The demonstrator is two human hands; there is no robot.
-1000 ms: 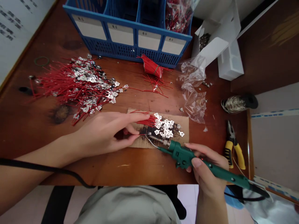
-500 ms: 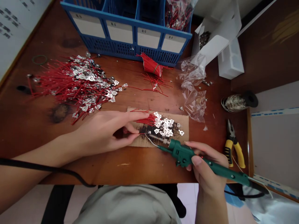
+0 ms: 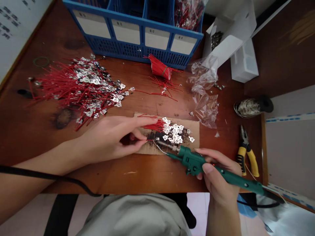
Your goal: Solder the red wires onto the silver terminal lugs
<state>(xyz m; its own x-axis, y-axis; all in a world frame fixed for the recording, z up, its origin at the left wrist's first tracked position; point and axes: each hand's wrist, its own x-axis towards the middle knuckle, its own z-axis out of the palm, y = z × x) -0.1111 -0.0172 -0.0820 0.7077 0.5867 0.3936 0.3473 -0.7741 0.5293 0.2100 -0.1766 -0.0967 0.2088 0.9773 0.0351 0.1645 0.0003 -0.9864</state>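
Head view: left hand (image 3: 105, 141) pinches a red wire (image 3: 149, 140) over the scorched cardboard (image 3: 194, 129), right hand (image 3: 219, 177) gripping a green soldering iron (image 3: 194, 163) tip-close; the wire end seems to need the tip's touch next

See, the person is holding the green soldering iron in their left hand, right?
Not quite: it's in the right hand. The head view shows the right hand wrapped around the green soldering iron.

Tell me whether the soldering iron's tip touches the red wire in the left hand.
Cannot tell: in the head view, the soldering iron's tip and the red wire are too fine to separate.
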